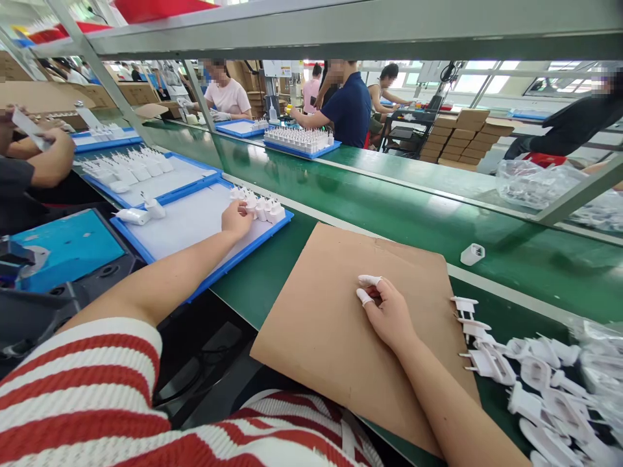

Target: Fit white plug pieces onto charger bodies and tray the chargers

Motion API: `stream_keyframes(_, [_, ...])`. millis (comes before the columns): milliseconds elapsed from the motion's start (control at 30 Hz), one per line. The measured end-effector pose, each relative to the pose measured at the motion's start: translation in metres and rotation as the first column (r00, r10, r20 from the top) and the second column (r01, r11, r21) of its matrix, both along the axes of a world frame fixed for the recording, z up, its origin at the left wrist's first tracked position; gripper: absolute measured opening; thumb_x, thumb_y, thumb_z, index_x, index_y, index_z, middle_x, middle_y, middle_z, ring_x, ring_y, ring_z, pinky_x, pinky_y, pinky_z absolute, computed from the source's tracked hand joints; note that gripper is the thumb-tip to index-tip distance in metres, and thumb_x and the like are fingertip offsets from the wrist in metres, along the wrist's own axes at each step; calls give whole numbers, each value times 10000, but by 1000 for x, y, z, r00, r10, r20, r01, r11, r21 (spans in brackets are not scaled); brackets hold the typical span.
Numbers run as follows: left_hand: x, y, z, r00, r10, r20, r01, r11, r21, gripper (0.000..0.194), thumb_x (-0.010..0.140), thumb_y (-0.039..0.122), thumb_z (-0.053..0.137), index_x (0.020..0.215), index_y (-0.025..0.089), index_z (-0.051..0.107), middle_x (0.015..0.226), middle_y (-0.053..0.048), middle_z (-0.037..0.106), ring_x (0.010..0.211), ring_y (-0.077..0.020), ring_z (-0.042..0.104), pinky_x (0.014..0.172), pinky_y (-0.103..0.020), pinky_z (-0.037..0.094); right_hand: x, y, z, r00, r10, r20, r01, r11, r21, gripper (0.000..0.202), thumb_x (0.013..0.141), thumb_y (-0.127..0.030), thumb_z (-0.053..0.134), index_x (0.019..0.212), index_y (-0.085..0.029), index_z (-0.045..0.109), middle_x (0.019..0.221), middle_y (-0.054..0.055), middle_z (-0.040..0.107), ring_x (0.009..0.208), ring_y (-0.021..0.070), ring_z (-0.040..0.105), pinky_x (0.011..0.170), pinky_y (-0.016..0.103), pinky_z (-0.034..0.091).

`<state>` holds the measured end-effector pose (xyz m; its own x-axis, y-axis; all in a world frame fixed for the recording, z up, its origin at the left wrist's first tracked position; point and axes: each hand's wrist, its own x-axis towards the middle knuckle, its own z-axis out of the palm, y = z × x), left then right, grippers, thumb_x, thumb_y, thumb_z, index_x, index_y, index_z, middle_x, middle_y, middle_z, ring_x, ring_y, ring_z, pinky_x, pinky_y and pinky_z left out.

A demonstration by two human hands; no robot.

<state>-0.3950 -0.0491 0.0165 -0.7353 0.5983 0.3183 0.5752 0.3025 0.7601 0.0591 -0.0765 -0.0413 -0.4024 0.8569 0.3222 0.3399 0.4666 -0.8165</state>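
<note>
Head view: left hand (237, 220) placed at white adapters (265, 209) rowed along far edge of blue tray (243, 250); whether one is clamped cannot be told; right hand (390, 314) held over cardboard sheet (311, 324), capped fingertips (370, 280) apart; white housing (470, 255) set near sheet's far right corner; plug parts (555, 402) heaped on bench (263, 279) beside sheet.

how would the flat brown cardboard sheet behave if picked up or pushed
The flat brown cardboard sheet is probably light, being broad and thin. It seems fairly stiff, since its near corner overhangs the green worktop without obvious sagging. Pushed, it may slide, as the worktop looks shiny.
</note>
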Motion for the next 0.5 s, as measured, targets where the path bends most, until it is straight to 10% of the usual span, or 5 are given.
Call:
stream_keyframes(300, [6, -47, 21, 998, 18, 53, -26, 988, 155, 349, 778, 165, 762, 1114, 144, 668, 985, -38, 653, 851, -208, 669, 978, -533, 545, -1, 1, 2, 1000, 6, 1, -6, 1000, 5, 265, 951, -346, 569, 1162, -220, 666, 1074, 80, 704, 945, 230, 684, 887, 451, 595])
stream_keyframes(500, [102, -92, 48, 896, -430, -110, 444, 860, 253, 406, 792, 336, 806, 1180, 255, 721, 1142, -51, 694, 1033, -254, 703, 1012, -475, 597, -2, -6, 25, 991, -16, -129, 23, 998, 54, 253, 966, -346, 588, 1172, -234, 683, 1092, 75, 711, 925, 206, 694, 885, 421, 602])
